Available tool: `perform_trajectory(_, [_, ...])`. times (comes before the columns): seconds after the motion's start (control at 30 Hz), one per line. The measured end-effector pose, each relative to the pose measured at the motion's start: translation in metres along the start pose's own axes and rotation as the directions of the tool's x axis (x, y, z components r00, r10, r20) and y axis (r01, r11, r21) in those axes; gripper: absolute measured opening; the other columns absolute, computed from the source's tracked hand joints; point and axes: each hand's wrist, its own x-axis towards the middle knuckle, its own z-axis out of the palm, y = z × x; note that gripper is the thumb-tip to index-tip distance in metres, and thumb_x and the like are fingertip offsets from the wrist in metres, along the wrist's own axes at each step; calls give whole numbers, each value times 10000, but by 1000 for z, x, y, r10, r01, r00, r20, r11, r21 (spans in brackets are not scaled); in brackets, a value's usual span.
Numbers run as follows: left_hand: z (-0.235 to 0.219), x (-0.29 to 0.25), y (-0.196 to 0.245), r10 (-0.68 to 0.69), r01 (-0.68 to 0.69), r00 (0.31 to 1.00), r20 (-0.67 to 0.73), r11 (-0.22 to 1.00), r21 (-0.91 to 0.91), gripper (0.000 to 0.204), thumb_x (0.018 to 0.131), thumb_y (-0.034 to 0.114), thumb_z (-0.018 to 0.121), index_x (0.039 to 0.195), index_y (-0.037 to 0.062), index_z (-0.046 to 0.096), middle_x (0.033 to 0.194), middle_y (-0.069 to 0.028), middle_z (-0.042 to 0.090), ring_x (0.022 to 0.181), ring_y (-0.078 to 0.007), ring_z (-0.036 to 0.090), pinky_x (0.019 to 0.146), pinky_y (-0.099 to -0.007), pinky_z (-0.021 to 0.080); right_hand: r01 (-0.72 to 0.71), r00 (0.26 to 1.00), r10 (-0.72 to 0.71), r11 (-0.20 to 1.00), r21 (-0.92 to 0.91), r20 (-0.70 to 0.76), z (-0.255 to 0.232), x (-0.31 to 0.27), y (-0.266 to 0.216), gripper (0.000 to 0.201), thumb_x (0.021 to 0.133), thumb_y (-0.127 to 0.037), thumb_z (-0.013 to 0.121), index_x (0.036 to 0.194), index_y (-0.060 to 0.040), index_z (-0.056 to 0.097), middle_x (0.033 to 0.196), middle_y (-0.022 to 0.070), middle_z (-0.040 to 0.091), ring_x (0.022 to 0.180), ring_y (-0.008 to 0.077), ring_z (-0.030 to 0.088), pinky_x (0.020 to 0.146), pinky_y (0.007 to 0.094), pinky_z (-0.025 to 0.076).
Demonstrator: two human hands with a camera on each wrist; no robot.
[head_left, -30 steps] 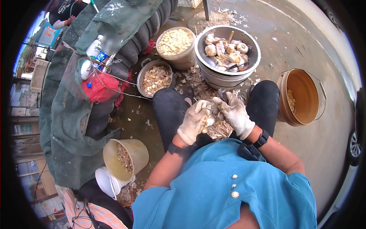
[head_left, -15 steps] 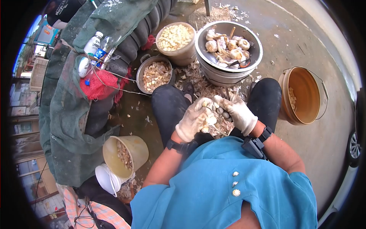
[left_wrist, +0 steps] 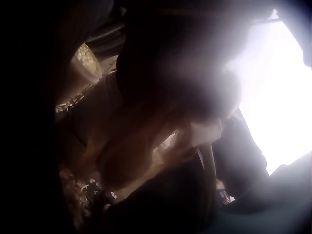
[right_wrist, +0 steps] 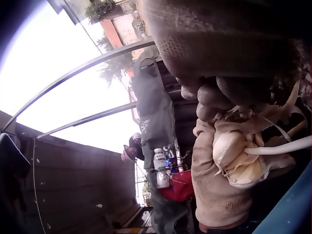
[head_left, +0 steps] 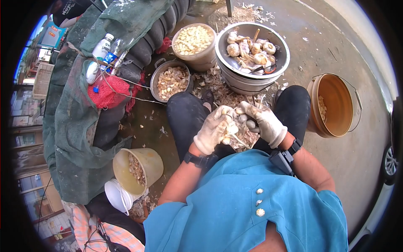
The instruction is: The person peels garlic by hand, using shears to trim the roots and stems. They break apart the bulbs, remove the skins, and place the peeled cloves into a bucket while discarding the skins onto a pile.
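Observation:
In the head view my gloved left hand holds a partly opened garlic bulb between the knees, its pale stalk sticking out. Cloves and torn skin show close in the right wrist view. My gloved right hand is right beside it, its fingers curled, with grey stained fingertips at the bulb. A dark narrow tool in that hand is mostly hidden by the glove. The left wrist view is dark and blurred.
A steel bowl of garlic bulbs sits on a bucket ahead. Left of it stand a bucket of peeled cloves and a pot of loose cloves. A brown bucket lies tilted at right, a cream bucket at left. Skins litter the ground.
The dark tool stood out above the right hand one second ago; now it barely shows. The right hand has turned slightly, and more of the bulb and its stalk is visible.

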Motion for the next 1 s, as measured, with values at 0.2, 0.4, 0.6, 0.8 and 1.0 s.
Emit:
perform_trajectory(0.2, [-4,1,-4,109,-108,994,4,982,157,234,927,242,615,1040,46,555,930,15,497,771,-69,506,674,-204,449,-128,992,119,935,331,49,-8,-1,4,304,979,-357,572,1000,-69,665,703,-54,549,520,25,403,428,179,275])
perform_trajectory(0.4, [3,-2,1,71,-122,991,115,837,533,298,943,294,594,1088,37,552,939,-26,510,816,-116,527,695,-250,455,-36,999,36,999,5,-4,3,-10,-6,271,967,-328,584,930,-71,661,683,-39,579,507,31,429,436,181,311])
perform_trajectory(0.6, [17,-1,2,95,-311,938,332,653,691,327,983,328,490,1177,69,538,1001,-79,542,899,-215,575,748,-326,487,3,998,-13,982,-189,-54,15,-10,-7,228,949,-301,598,920,-78,634,694,-26,615,539,23,501,452,180,376])
perform_trajectory(0.8, [23,-4,-2,57,-159,984,172,721,674,435,1012,431,417,1224,62,507,891,-27,611,731,-127,596,665,-276,490,-33,999,32,997,73,14,15,-10,-4,145,964,-225,612,969,-99,542,763,-46,615,601,3,565,430,146,342])
perform_trajectory(1.0, [21,-11,-7,18,-81,992,128,856,510,374,1009,364,426,1149,35,537,877,-41,609,744,-127,567,684,-275,478,77,995,-77,997,-5,58,14,-6,0,173,963,-250,617,934,-88,565,748,-31,609,630,29,572,493,184,404])
